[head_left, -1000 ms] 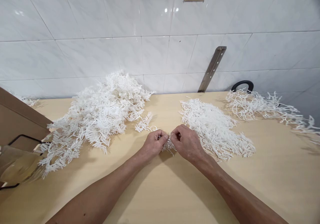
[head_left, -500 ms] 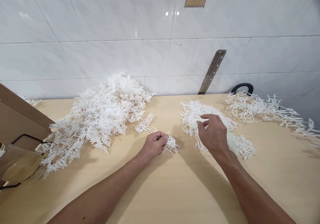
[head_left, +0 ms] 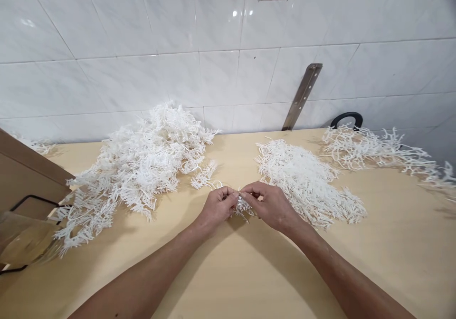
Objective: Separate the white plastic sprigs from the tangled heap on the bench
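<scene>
Near the middle of the wooden table, my left hand (head_left: pixel 220 207) pinches a small white branched cluster (head_left: pixel 243 207), whose strands hang below the fingertips. My right hand (head_left: pixel 271 207) meets it from the right, thumb and forefinger closed on the same cluster at its top. A tall heap of white branched pieces (head_left: pixel 149 155) lies to the left of my hands, with a small loose tuft (head_left: pixel 204 175) beside it. Just beyond my right hand spreads a flatter pile of thin white pieces (head_left: pixel 306 178).
Longer white branching strands (head_left: pixel 377 149) lie at the back right, before a black curved handle (head_left: pixel 347 115). A metal strip (head_left: pixel 302 95) leans on the tiled wall. At the left edge stand a brown box (head_left: pixel 30 176) and a clear container (head_left: pixel 24 238) in a black wire frame.
My right hand has moved left and slightly down from above the flat pile to the cluster, and its fingers have closed there. My left hand keeps its pinch. The view has shifted slightly.
</scene>
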`<state>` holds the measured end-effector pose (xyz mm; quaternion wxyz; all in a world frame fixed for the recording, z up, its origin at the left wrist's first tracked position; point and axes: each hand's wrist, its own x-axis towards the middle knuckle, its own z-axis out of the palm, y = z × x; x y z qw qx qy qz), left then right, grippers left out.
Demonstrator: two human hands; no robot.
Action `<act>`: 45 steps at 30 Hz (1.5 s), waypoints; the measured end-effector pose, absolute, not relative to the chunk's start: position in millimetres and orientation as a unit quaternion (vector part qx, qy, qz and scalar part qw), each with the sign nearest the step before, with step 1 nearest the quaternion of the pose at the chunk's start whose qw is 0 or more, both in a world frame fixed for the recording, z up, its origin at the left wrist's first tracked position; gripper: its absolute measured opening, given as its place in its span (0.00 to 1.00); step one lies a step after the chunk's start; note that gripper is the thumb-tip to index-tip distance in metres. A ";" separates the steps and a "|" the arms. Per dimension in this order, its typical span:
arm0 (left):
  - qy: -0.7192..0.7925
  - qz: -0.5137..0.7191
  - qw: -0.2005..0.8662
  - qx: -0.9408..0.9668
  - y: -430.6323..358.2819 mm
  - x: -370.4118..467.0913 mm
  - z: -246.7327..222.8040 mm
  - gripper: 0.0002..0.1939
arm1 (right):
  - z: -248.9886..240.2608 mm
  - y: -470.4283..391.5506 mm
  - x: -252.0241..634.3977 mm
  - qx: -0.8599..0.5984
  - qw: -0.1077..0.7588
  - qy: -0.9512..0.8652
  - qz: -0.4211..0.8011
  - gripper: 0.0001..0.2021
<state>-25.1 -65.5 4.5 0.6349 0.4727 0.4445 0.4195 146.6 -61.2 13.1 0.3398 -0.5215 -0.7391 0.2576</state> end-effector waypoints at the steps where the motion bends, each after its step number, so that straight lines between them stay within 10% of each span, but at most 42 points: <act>1: 0.447 0.418 0.632 0.475 -65.4 -25.1 4.2 0.19 | 13.0 -61.3 146.1 -0.523 0.341 -0.740 0.250 0.09; 45: 0.478 0.434 0.433 0.629 -55.7 -23.0 -9.6 0.08 | -11.6 -54.9 128.4 -0.550 0.352 -0.757 0.036 0.08</act>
